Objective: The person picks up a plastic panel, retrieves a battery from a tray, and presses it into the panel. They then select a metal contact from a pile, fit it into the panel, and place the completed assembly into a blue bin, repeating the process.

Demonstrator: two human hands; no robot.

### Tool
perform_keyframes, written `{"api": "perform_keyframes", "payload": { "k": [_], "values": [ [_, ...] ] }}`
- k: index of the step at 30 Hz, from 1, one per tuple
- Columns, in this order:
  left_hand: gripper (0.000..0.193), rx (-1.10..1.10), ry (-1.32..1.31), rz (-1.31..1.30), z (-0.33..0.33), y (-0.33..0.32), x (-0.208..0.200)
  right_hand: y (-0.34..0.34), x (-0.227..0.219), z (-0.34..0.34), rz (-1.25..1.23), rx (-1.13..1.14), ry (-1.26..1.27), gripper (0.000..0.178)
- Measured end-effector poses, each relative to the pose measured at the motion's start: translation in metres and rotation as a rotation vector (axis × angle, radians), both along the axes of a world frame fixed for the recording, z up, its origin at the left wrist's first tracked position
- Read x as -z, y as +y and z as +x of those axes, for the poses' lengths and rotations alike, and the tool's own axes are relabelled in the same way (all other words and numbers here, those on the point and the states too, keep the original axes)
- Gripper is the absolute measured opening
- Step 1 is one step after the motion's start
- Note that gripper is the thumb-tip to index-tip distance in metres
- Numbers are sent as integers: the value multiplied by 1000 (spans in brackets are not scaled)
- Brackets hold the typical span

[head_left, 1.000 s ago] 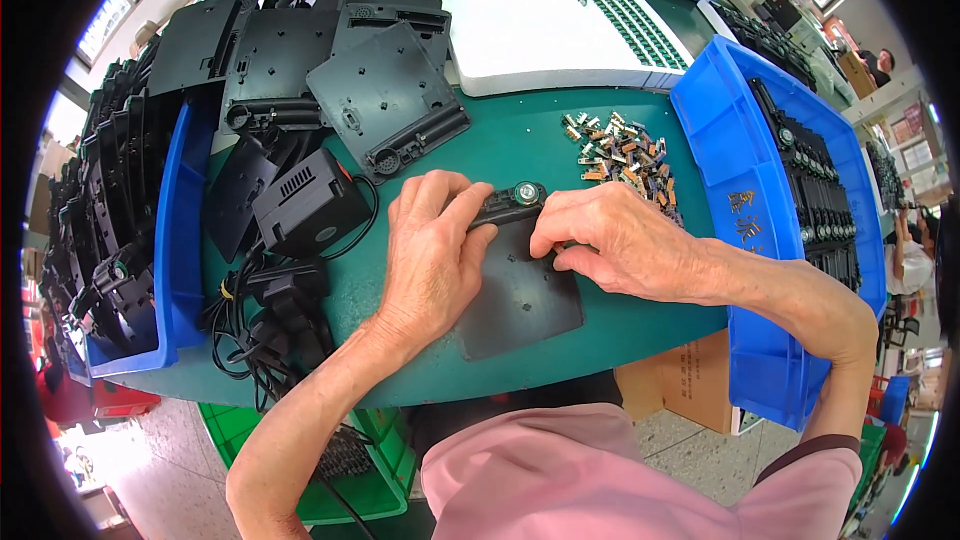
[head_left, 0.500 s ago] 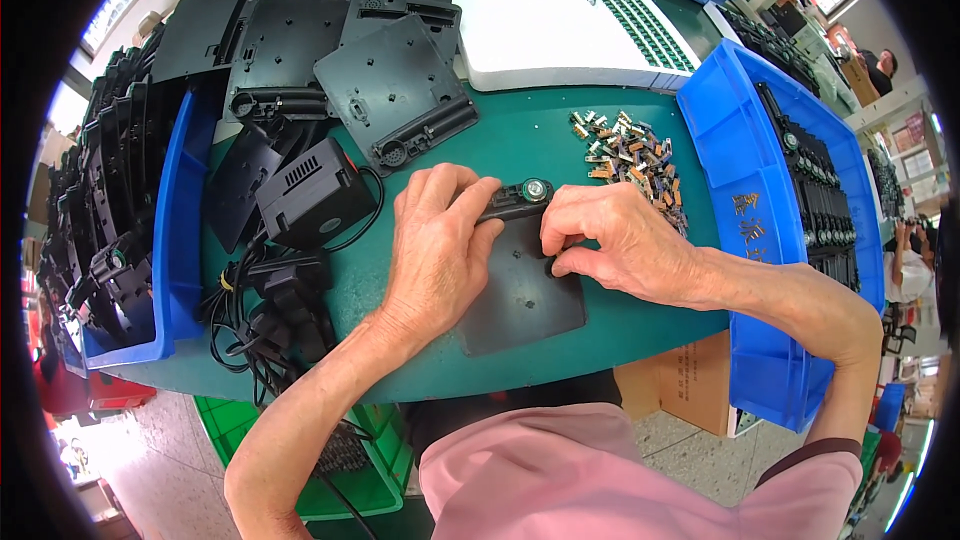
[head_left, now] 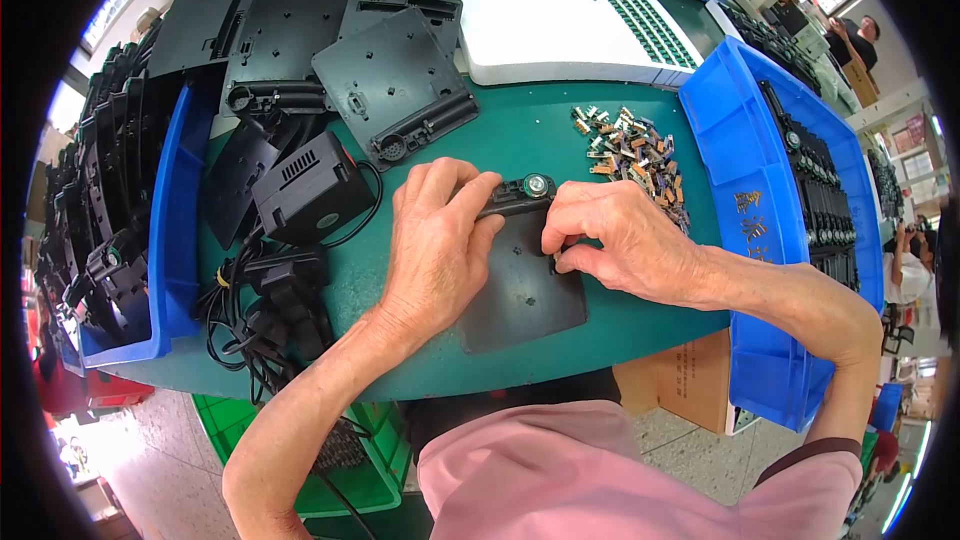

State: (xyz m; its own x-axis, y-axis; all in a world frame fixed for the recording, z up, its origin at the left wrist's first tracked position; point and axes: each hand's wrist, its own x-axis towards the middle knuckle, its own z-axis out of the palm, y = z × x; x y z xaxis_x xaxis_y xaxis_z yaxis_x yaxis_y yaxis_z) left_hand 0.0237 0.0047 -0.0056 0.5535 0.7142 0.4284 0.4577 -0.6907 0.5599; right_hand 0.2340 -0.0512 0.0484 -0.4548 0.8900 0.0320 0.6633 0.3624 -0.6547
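A flat black plastic panel lies on the green table top in front of me, its thicker ridge at the far edge. Set in that ridge is a round silver part, perhaps a small speaker. My left hand grips the panel's far left corner, thumb and fingers closed around the ridge. Over the panel's right side, my right hand is closed in a pinch, thumb against fingers. What sits between those fingertips is too hidden to name. Small switch-like parts with metal and orange pieces lie heaped beyond my right hand.
More black panels are piled far left, some in a blue bin. A black box-shaped device and tangled cables lie left. White foam tray stands at the back; a blue crate with black parts stands right.
Both hands keep nearly the same place on the panel; the right fingertips have shifted very slightly. In the right background, a person has moved.
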Motion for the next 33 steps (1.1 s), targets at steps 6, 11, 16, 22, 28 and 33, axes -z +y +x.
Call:
{"api": "perform_keyframes", "payload": {
  "k": [6, 11, 16, 22, 28, 33],
  "values": [
    [37, -1, -1, -3, -1, 0, 0, -1, -1, -1, 5, 54, -2, 15],
    [37, 3, -5, -4, 0, 0, 0, 0, -4, -1, -47, 79, -18, 18],
    [37, -3, -5, -5, -1, 0, 0, 2, -2, -2, -41, 42, -19, 18],
    [36, -1, -6, 2, 0, 0, 0, 1, 0, -2, -6, 39, -41, 18],
    [35, -5, -8, -10, 0, 1, 1, 4, 0, 1, 36, 2, 5, 15],
    [33, -6, -13, -5, -1, 1, 1, 5, -4, 1, 36, 28, 0, 13]
  ]
}}
